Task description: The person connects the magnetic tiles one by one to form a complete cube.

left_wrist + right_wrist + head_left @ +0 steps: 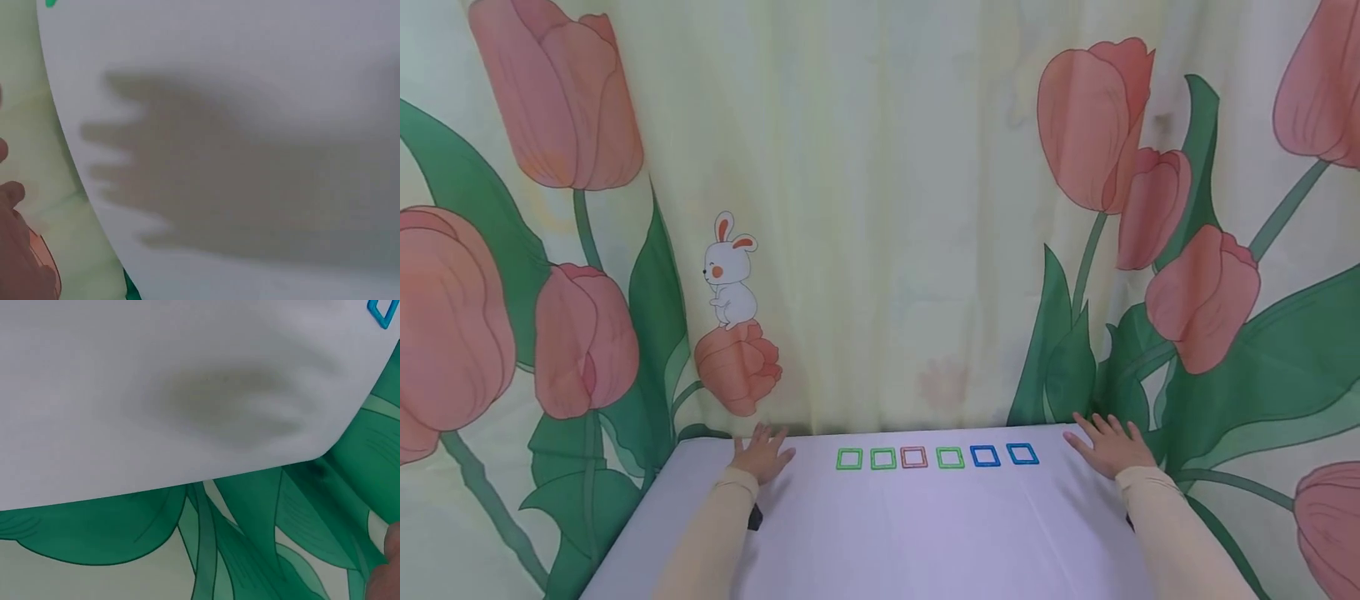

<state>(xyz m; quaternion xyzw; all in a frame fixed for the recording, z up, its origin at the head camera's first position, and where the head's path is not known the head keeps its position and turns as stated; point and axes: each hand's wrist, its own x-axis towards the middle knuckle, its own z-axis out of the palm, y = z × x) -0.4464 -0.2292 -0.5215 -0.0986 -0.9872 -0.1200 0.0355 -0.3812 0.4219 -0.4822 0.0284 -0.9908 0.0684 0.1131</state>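
Observation:
My left hand (762,456) is held over the far left part of the white table (925,542), its fingers spread and holding nothing. My right hand (1112,447) hovers at the far right, also with spread fingers and nothing in it. Between them a row of small square frames lies flat near the back edge. From left to right come two green frames (850,450), a red frame (914,448), another green frame and two blue frames (986,465). Part of a blue frame (378,317) shows in the right wrist view.
Behind the table hangs a pale curtain (880,250) printed with pink tulips, green leaves and a white rabbit (732,283). Shadows of the hands fall on the tabletop in both wrist views. A small dark object (756,517) shows beside the left sleeve.

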